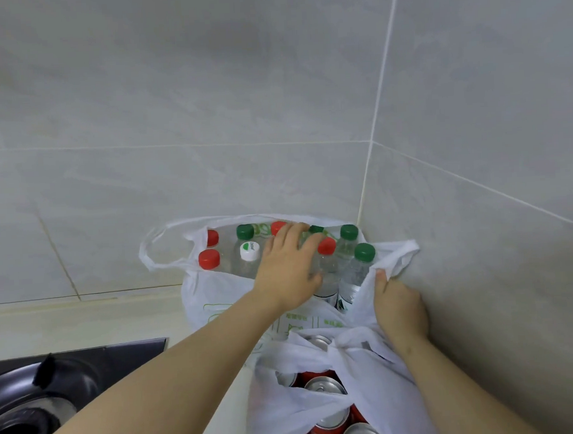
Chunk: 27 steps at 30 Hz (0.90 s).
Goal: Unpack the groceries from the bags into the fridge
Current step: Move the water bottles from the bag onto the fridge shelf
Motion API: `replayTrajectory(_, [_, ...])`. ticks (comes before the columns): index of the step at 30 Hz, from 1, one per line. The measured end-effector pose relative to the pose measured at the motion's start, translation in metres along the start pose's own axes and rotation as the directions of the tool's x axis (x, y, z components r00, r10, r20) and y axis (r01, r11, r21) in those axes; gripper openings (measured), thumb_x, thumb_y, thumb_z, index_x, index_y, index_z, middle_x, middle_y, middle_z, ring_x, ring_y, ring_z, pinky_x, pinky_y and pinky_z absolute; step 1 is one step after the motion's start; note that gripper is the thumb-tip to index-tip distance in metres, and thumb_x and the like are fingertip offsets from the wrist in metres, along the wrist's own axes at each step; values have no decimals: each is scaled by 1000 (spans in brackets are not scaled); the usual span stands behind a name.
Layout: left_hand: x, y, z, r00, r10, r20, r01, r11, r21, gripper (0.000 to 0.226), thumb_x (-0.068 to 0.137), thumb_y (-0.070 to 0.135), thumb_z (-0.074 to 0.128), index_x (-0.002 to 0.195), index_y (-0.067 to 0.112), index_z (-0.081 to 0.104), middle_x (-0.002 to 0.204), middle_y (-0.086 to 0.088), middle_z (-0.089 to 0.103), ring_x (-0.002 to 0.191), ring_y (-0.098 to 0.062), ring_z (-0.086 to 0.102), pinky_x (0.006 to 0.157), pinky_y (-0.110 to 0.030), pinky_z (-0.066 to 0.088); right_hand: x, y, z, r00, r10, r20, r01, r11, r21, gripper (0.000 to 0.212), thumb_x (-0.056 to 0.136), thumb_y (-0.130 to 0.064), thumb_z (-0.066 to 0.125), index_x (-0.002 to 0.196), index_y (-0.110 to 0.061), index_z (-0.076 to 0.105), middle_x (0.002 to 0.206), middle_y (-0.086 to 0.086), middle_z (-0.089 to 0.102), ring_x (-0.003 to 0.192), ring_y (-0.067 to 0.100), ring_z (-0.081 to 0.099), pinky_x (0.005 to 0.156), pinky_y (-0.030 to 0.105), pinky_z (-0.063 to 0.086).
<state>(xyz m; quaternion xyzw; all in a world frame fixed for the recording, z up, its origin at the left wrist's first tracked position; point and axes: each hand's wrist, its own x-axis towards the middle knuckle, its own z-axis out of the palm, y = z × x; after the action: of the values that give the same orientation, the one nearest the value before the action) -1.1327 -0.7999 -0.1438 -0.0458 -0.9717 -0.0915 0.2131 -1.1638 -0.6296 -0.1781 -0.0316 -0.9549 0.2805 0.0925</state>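
Head view shows barely a start: left hand (286,266) clamped on a bottle (326,271) in the full far bag (199,297), right hand (399,305) gripping its rim, and the can bag (338,351) sits knotted on the desk (85,327) — fridge unseen.

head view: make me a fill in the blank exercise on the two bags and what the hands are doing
1. The left hand grasps one of the plastic ____ in the far bag.
2. The near bag, handles knotted, holds metal ____.
3. Of the caps in view, only one cap is ____.
4. The right hand grips the edge of the ____ bag.

Missing words: bottles; cans; white; far.
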Motion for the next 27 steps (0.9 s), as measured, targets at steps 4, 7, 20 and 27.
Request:
replayTrajectory(4, [5, 10, 4, 998, 56, 5, -56, 998, -31, 56, 86, 30, 55, 139, 24, 36, 148, -4, 25, 140, -23, 14, 114, -40, 15, 4, 0, 0, 990, 31, -139, -4, 982, 188, 16, 96, -16, 44, 102, -1, 49, 98, 30, 63, 88, 44, 59, 63, 35, 38])
replayTrajectory(7, [5, 11, 5, 997, 70, -18, -70, 996, -46, 56, 85, 28, 57, 138, 23, 38, 146, -5, 28, 138, -24, 18, 113, -39, 17, 7, -2, 0, 979, 12, -203, 30, 979, 201, 33, 88, 0, 41, 119, -11, 40, 104, 24, 60, 89, 44, 58, 66, 38, 42])
replayTrajectory(20, [10, -7, -7, 991, -116, -67, 110, 990, -93, 49, 88, 24, 55, 134, 18, 41, 127, -6, 37, 111, -21, 46, 80, -29, 49, 15, 1, 20, 838, -283, -467, 310, 951, -20, 23, 81, -14, 54, 92, -1, 69, 97, 19, 61, 87, 39, 59, 63, 36, 50])
replayTrajectory(27, [30, -15, 3, 1000, 17, -17, -16, 999, 32, 47, 89, 28, 53, 134, 20, 42, 143, -8, 30, 129, -26, 32, 103, -33, 33, 29, -3, 22, 688, -431, -584, 367, 901, -233, 21, 83, -22, 47, 76, -10, 62, 118, 17, 54, 102, 35, 47, 83, 41, 44])
